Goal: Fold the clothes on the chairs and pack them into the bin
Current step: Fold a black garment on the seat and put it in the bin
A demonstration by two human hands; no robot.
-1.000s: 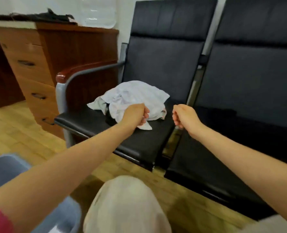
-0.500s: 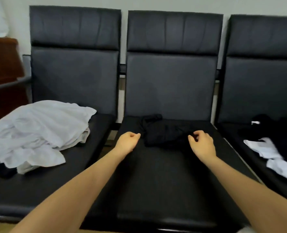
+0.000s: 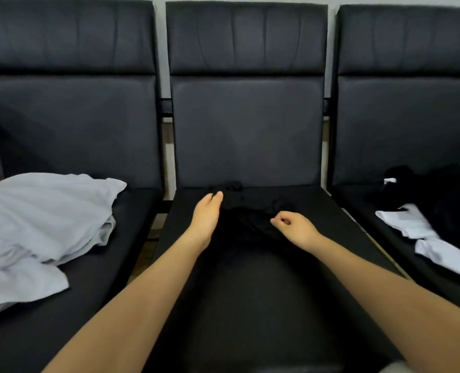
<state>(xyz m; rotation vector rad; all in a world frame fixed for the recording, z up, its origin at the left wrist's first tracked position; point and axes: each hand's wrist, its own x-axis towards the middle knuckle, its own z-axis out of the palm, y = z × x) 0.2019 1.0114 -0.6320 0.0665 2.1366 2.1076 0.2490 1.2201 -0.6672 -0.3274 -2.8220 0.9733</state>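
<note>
Three black padded chairs (image 3: 246, 130) hold unfolded clothes. Above the crumpled black garment (image 3: 246, 224) on the middle seat, the left hand (image 3: 206, 218) reaches straight-fingered, while the right hand (image 3: 294, 228) curls loosely, holding nothing, likely poised to lift it for folding.

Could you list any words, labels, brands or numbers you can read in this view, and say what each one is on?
None can be read.
The small white tag on the black clothes on the right chair is too small and blurred to show any text.
The white clothes, middle black garment and chairs show no print.
</note>
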